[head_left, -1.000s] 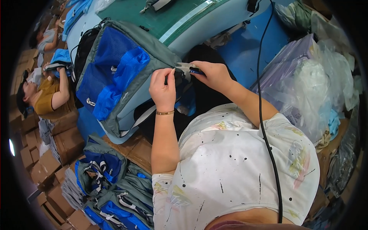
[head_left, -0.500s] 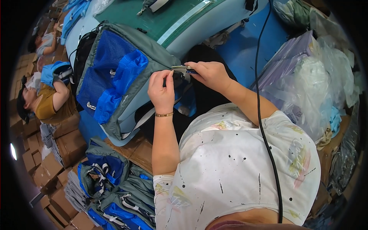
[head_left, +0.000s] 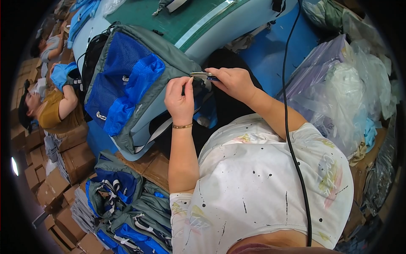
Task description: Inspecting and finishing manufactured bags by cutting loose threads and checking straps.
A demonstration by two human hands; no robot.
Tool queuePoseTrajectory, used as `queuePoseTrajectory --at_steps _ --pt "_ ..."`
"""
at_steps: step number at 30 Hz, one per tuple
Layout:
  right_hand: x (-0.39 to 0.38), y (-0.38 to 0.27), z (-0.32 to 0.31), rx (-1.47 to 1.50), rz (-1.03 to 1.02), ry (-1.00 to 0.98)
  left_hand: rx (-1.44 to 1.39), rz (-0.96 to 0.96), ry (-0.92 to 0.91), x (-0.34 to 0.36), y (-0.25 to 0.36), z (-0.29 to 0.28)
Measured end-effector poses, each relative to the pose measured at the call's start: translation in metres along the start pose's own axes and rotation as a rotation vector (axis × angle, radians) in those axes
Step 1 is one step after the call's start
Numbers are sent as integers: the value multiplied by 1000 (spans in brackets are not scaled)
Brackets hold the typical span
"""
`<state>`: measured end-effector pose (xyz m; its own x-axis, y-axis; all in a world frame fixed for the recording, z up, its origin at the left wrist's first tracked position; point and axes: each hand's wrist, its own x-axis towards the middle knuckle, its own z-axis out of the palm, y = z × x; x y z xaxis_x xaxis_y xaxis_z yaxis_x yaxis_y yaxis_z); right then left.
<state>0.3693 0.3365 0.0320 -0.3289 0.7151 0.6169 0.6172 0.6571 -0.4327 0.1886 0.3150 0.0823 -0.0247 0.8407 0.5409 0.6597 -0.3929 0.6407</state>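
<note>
A grey bag [head_left: 175,59] with a blue mesh front [head_left: 127,55] leans on the table edge before me. At its right corner, my right hand [head_left: 231,81] is closed round a pair of small thread snips [head_left: 202,75]. The metal blades point left, over the fingertips of my left hand [head_left: 179,99]. Thumb and fingers of that left hand are pinched together beside the bag's corner. What lies in the pinch is too small or hidden to make out; something dark shows behind those fingers. A pale strap [head_left: 163,130] hangs below the bag near my left wrist.
A green-topped table [head_left: 169,25] with a light blue edge lies ahead. Several grey and blue bags [head_left: 131,203] are piled at lower left. Plastic-wrapped bundles [head_left: 338,93] stand on the right. A black cable [head_left: 289,139] hangs down in front. Two co-workers [head_left: 59,108] and cardboard boxes are farther left.
The snips' blades look slightly farther apart, and my left fingertips have shifted a little right. The bag has moved very slightly. The nearer co-worker's hands and light blue item have moved.
</note>
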Motion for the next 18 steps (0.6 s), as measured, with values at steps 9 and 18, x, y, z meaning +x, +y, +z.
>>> queuePoseTrajectory --at_steps 9,18 --pt "-2 -2 -5 39 5 -12 2 -1 -1 -1 -2 0" --pt "-1 -2 -4 12 -10 -7 8 -11 1 -1 0 1"
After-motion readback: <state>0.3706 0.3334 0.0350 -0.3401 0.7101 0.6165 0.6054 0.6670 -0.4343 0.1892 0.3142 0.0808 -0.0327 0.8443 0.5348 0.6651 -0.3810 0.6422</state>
